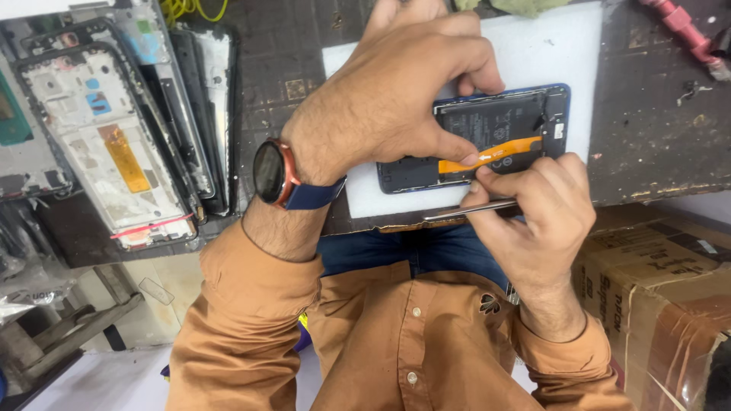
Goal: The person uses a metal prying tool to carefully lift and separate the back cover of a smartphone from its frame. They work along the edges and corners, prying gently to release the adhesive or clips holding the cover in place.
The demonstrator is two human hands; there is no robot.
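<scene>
The opened phone (487, 133) lies on a white mat (533, 46) at the bench edge, directly under both hands. The left hand (381, 99) curls over its near end, thumb pressing the orange flex cable (495, 152). The right hand (533, 221), just below, pinches metal tweezers (468, 209) against the phone's edge.

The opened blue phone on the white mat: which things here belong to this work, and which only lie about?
In use: opened blue phone, orange flat ribbon cable, thin metal tweezers, white mat, left hand, right hand.

Lying about: white phone frames, brown cardboard box, red-handled tool.
</scene>
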